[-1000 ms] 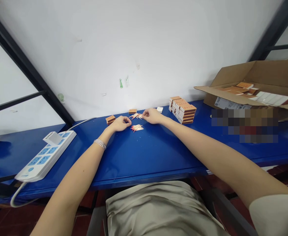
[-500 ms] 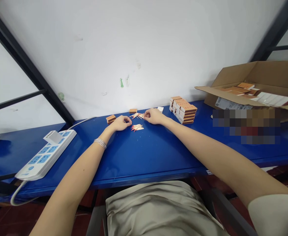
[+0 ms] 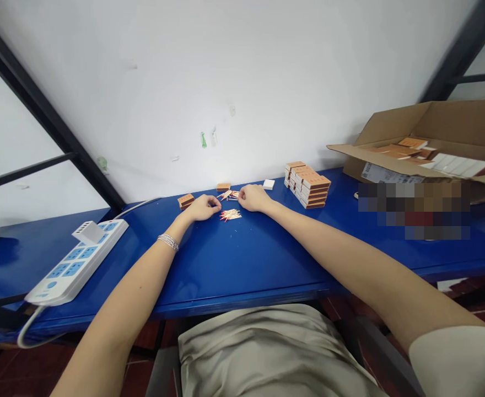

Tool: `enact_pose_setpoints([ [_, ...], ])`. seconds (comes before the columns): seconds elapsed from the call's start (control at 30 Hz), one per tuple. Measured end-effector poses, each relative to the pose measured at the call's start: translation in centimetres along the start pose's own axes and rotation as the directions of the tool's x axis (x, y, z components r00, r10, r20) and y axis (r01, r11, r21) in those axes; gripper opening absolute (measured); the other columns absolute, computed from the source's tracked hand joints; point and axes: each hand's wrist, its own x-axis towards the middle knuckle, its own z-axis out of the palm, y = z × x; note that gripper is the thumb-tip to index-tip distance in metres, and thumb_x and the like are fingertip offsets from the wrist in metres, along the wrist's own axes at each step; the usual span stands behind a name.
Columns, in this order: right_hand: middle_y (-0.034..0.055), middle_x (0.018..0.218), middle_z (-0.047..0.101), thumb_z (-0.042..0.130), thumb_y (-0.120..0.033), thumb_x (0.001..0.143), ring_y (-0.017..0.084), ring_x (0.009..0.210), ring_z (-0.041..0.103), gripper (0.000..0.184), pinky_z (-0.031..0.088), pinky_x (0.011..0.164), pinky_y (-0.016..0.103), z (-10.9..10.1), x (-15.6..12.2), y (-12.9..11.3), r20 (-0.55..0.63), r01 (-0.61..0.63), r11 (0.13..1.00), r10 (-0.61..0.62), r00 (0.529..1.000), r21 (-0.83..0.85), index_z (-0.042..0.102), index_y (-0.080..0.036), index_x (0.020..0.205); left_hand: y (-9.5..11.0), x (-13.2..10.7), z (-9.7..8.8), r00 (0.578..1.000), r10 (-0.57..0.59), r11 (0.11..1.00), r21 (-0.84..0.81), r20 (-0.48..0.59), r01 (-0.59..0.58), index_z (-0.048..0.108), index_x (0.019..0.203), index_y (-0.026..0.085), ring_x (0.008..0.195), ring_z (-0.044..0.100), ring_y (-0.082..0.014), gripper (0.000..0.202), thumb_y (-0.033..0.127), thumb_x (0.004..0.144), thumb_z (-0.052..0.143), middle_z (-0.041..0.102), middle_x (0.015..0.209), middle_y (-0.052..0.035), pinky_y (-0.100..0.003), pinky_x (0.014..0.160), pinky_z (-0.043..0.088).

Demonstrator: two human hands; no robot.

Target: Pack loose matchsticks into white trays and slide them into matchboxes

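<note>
Two small groups of red-tipped matchsticks lie between my hands on the blue table: a loose heap at the back and a flatter bundle in front. My left hand, a silver bracelet on its wrist, rests just left of the bundle with fingers curled and tips together; anything in them is too small to see. At the right side of the heap, my right hand has its fingers bent and pinched at the end of a matchstick. Its fingertips are partly hidden.
Matchboxes sit behind my left hand, another matchbox by the wall. A white tray-like piece and a stack of matchboxes are on the right, near an open cardboard carton. A power strip lies left.
My right hand has shifted slightly left, closer to the heap, and more of the white piece behind it shows. My left hand has stayed nearly still.
</note>
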Motion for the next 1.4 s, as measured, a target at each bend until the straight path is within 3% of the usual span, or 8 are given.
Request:
enact_pose_setpoints([
  [0.13,0.0096,0.088,0.075,0.055,-0.018,0.082,0.022,0.083,0.067,0.017,0.045,0.077,0.029,-0.9,-0.3,0.4,0.008,0.009,0.996,-0.009,1.0,0.086,0.071,-0.015,0.083,-0.2,0.1,0.1,1.0,0.004,1.0,0.008,0.006,-0.004,0.068,0.085,0.013,0.057,0.054,-0.0111,0.013,0.023,0.077,0.063,0.068,0.07,-0.0023,-0.024,0.058,0.043],
  [0.27,0.0053,0.085,0.075,0.061,-0.02,0.082,0.014,0.074,0.065,0.014,0.044,0.066,0.02,-1.6,-0.5,0.6,0.113,0.1,0.945,-0.141,0.984,0.31,0.074,-0.014,0.085,-0.5,0.2,0.1,1.0,0.015,0.999,0.03,0.012,-0.015,0.069,0.086,0.014,0.057,0.054,-0.0111,0.014,0.024,0.078,0.063,0.068,0.069,-0.0018,-0.024,0.058,0.043],
  [0.33,0.0046,0.083,0.075,0.062,-0.023,0.083,0.013,0.071,0.064,0.016,0.044,0.064,0.019,-1.7,-0.3,0.8,0.101,0.102,0.933,-0.145,0.984,0.346,0.074,-0.014,0.087,-0.6,0.3,0.1,1.0,0.018,0.999,0.033,0.013,-0.018,0.069,0.087,0.014,0.057,0.054,-0.0112,0.015,0.025,0.078,0.064,0.067,0.068,-0.0017,-0.024,0.059,0.043],
  [0.5,0.0076,0.088,0.075,0.061,-0.018,0.081,0.014,0.073,0.063,0.02,0.044,0.067,0.022,-2.1,0.2,3.2,-0.06,0.016,0.983,-0.005,0.998,0.183,0.075,-0.012,0.094,-1.0,0.5,0.2,1.0,0.0,1.0,0.014,0.01,0.0,0.068,0.086,0.015,0.059,0.056,-0.0119,0.016,0.027,0.077,0.065,0.067,0.069,-0.0021,-0.024,0.057,0.042],
  [0.63,0.0066,0.087,0.075,0.063,-0.019,0.08,0.014,0.072,0.063,0.02,0.044,0.066,0.022,-1.9,0.4,4.7,0.003,-0.015,0.99,0.014,1.0,0.141,0.076,-0.013,0.093,-0.8,0.4,0.2,1.0,-0.002,1.0,0.011,0.014,0.002,0.068,0.085,0.015,0.058,0.055,-0.0119,0.016,0.026,0.075,0.064,0.067,0.069,-0.0023,-0.025,0.057,0.042],
  [0.93,0.0071,0.091,0.075,0.065,-0.024,0.08,0.016,0.08,0.066,0.02,0.046,0.072,0.023,-0.2,0.4,3.0,0.002,0.013,0.986,-0.013,1.0,0.164,0.077,-0.015,0.093,0.1,-0.1,0.0,1.0,-0.013,1.0,0.015,-0.001,0.013,0.069,0.084,0.014,0.06,0.055,-0.0112,0.012,0.022,0.075,0.065,0.069,0.078,-0.0037,-0.025,0.061,0.044],
  [1.4,0.0101,0.095,0.075,0.059,-0.014,0.08,0.02,0.084,0.068,0.019,0.047,0.075,0.024,-1.0,0.2,3.1,0.093,-0.059,0.997,0.054,0.994,0.048,0.075,-0.015,0.09,0.2,-0.1,-0.1,1.0,-0.018,1.0,0.017,0.002,0.018,0.069,0.083,0.015,0.061,0.055,-0.0121,0.011,0.021,0.075,0.065,0.067,0.071,-0.0023,-0.025,0.062,0.044],
])
